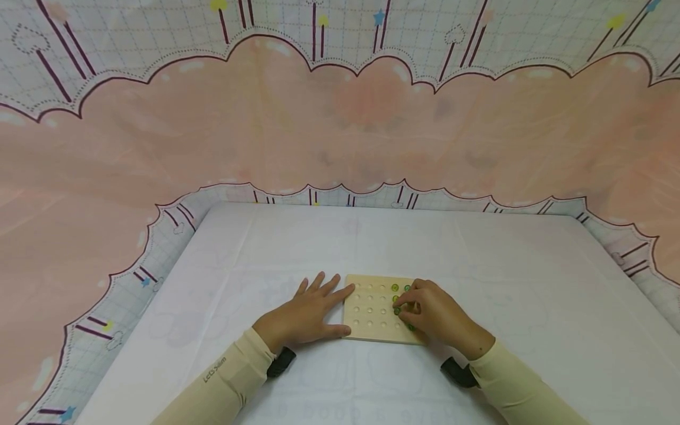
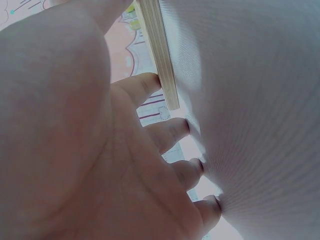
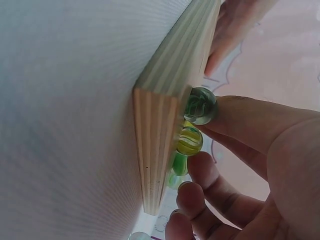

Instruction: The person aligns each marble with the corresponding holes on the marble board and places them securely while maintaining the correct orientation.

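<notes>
Head view: the right hand [image 1: 438, 314], the nearer, is pinching a green marble [image 1: 396, 311] just to its left, the wooden board [image 1: 363, 331] lying lengthwise toward the left hand [image 1: 304, 316]; left wrist: that hand is resting, spread wide, at the board's edge; right wrist: a yellow marble [image 3: 190, 141] is sitting near the right hand.

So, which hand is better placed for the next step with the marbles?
Probably the right hand: it appears to pinch a green glass marble on the wooden board, while the left hand lies spread at the board's left edge.
</notes>
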### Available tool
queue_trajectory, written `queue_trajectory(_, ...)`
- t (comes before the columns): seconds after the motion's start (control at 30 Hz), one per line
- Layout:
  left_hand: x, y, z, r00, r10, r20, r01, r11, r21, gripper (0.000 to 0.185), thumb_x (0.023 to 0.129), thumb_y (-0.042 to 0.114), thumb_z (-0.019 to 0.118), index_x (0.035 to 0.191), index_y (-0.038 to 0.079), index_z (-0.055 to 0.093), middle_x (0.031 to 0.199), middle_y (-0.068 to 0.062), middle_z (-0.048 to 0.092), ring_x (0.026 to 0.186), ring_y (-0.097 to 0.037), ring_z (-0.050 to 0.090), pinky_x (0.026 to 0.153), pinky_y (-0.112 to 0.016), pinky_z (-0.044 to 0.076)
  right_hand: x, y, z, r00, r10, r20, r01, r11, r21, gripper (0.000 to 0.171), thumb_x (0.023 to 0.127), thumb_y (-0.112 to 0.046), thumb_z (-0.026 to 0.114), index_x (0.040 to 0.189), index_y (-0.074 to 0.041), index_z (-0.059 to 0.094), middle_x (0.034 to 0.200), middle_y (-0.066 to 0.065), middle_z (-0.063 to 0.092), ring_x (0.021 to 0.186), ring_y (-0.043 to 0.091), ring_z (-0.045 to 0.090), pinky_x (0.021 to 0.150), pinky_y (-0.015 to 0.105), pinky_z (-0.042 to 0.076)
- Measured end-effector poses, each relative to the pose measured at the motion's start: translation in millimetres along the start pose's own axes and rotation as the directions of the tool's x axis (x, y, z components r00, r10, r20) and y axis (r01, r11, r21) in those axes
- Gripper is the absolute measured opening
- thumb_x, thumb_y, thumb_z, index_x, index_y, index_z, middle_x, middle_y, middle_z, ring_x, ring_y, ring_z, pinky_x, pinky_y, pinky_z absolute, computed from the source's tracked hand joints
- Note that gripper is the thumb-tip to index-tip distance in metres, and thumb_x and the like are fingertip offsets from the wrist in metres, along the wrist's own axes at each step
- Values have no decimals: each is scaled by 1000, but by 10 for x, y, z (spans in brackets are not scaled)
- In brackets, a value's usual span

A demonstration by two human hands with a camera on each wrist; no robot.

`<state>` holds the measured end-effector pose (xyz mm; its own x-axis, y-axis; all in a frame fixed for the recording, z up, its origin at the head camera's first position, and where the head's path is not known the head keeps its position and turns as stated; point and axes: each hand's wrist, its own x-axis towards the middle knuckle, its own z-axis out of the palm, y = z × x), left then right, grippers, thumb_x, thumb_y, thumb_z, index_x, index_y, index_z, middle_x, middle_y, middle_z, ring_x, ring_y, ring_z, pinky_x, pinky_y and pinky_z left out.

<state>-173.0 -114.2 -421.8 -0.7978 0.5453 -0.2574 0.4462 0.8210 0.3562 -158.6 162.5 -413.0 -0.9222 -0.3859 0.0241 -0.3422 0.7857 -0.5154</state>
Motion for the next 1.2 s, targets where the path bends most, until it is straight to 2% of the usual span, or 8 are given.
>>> queue_trajectory(0.33, 2, 8, -10, 1000, 2, 2, -2, 1000, 5, 85, 89, 67, 59, 160, 34, 24, 168, -7, 17, 156, -38, 6, 124, -60, 6, 2, 16, -1, 1000, -16, 1, 16, 1000, -8, 17, 82, -5, 79, 97, -10, 81, 82, -6, 61, 76, 8, 51, 65, 21, 45)
queue_trajectory(0.87, 14, 6, -14, 1000, 2, 2, -2, 1000, -8, 85, 89, 66, 60, 159, 34, 24, 168, -7, 17, 156, -37, 5, 124, -60, 6, -9, 0, -31, 1000, 12, -15, -12, 1000, 7, 15, 82, -7, 78, 95, -13, 81, 86, -5, 61, 77, 11, 49, 65, 21, 43)
queue_trajectory(1.03, 18, 6, -15, 1000, 4, 4, -4, 1000, -10, 85, 89, 66, 60, 159, 34, 24, 168, -7, 16, 156, -37, 4, 124, -60, 6, -18, 2, -65, 999, 45, -18, -45, 999, 25, 15, 83, -9, 79, 97, -13, 81, 88, -3, 61, 79, 13, 50, 65, 22, 44)
queue_trajectory(1.2, 16, 0, -13, 1000, 1, 2, -1, 1000, -4, 85, 89, 67, 59, 159, 35, 24, 168, -6, 17, 156, -38, 5, 124, -60, 6, -19, 29, -90, 999, 32, -25, -32, 999, 5, 18, 82, -9, 80, 100, -13, 81, 88, -3, 61, 78, 14, 50, 64, 22, 44)
